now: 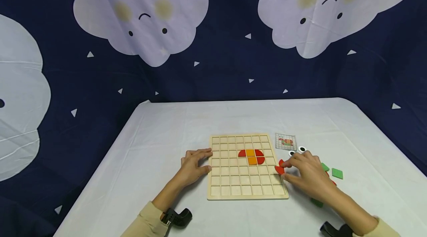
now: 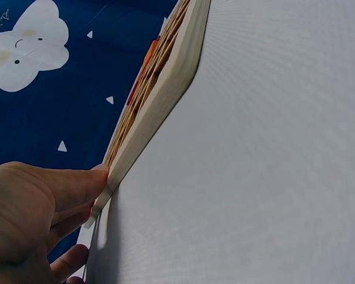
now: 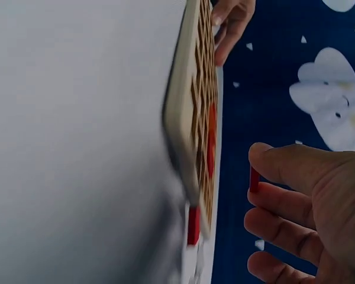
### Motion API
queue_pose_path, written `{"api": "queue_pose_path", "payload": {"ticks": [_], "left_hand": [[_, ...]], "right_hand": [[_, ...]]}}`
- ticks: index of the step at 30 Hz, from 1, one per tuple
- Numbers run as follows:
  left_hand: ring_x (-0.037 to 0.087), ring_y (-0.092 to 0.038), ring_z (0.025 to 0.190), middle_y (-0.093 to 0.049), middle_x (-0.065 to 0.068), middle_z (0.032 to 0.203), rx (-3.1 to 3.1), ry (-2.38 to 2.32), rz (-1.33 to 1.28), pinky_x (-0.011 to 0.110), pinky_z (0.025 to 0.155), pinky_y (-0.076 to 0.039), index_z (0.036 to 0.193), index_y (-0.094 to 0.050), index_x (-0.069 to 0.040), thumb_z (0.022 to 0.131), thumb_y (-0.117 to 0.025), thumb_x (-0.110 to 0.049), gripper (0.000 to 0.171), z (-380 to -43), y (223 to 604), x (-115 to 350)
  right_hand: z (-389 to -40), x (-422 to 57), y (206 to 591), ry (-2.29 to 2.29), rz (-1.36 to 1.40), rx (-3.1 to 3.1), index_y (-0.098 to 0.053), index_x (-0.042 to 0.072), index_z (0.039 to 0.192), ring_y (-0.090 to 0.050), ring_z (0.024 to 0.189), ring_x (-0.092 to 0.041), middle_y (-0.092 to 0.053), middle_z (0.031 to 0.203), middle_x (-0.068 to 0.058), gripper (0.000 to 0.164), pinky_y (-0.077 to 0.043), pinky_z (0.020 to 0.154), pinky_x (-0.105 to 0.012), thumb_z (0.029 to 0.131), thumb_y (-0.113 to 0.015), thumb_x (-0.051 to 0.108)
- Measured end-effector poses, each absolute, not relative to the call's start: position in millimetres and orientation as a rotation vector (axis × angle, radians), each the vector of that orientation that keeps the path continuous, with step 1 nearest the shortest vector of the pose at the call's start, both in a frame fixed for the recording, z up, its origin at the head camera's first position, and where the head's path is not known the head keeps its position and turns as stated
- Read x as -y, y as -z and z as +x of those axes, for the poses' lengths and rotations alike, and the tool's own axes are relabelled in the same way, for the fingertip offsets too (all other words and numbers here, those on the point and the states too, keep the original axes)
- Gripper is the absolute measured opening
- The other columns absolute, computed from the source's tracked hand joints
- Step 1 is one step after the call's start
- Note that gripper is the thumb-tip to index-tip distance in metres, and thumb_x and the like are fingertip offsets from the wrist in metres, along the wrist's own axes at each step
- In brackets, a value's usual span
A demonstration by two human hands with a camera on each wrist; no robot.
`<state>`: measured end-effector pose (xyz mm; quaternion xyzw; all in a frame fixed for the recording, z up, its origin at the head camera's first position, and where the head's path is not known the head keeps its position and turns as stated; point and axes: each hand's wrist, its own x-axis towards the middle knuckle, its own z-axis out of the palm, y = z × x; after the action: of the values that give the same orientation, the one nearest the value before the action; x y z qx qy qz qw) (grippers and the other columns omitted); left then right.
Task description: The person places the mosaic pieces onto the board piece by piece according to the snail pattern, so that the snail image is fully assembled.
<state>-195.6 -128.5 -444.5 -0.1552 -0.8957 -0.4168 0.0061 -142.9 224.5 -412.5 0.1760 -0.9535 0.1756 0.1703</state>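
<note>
Against the near-left side of the wooden grid board, my left hand rests with thumb and fingertips touching its edge. My right hand pinches a small red curved piece between thumb and index finger, just off the board's right side. Another red piece lies beside the board's edge, below that hand. Set in the grid are two orange squares, one above the other, with red quarter-round pieces on both sides of them.
Beyond the board's right side lies a small printed grid card with a coloured figure. Two eye pieces sit near it. Green pieces and partly hidden red ones lie around the right hand on the white-covered table.
</note>
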Motion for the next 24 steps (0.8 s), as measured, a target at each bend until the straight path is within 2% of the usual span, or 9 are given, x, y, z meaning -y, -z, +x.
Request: {"api": "queue_pose_path", "payload": {"ticks": [4, 10, 16, 24], "left_hand": [[0.019, -0.038, 0.112, -0.053, -0.004, 0.140, 2.804, 1.300, -0.496, 0.043, 0.087, -0.019, 0.124, -0.062, -0.012, 0.079, -0.072, -0.014, 0.046, -195, 445, 129], [0.020, -0.037, 0.113, -0.052, -0.004, 0.140, 2.810, 1.302, -0.494, 0.043, 0.088, -0.018, 0.125, -0.062, -0.011, 0.080, -0.072, -0.014, 0.046, -195, 444, 129], [0.020, -0.037, 0.114, -0.052, -0.004, 0.140, 2.812, 1.310, -0.489, 0.043, 0.088, -0.018, 0.124, -0.062, -0.011, 0.079, -0.072, -0.014, 0.047, -195, 444, 129], [0.020, -0.037, 0.115, -0.052, -0.004, 0.140, 2.821, 1.309, -0.481, 0.043, 0.089, -0.018, 0.125, -0.061, -0.011, 0.079, -0.072, -0.014, 0.047, -195, 443, 129]], "right_hand": [[-158, -204, 411, -0.513, 0.580, 2.706, -0.073, 0.018, 0.087, -0.042, 0.084, -0.013, -0.065, 0.089, 0.006, 0.020, -0.027, 0.072, -0.032, 0.069, -0.080, 0.024], [-178, -177, 409, -0.556, 0.646, 2.722, -0.073, 0.019, 0.087, -0.044, 0.086, -0.014, -0.065, 0.091, 0.006, 0.018, -0.031, 0.079, -0.037, 0.071, -0.079, 0.025], [-194, -157, 410, -0.565, 0.695, 2.757, -0.073, 0.019, 0.087, -0.042, 0.083, -0.012, -0.064, 0.088, 0.007, 0.020, -0.027, 0.072, -0.030, 0.070, -0.079, 0.028], [-204, -143, 415, -0.587, 0.718, 2.824, -0.073, 0.019, 0.087, -0.039, 0.081, -0.012, -0.061, 0.085, 0.008, 0.020, -0.026, 0.073, -0.031, 0.070, -0.079, 0.030]]}}
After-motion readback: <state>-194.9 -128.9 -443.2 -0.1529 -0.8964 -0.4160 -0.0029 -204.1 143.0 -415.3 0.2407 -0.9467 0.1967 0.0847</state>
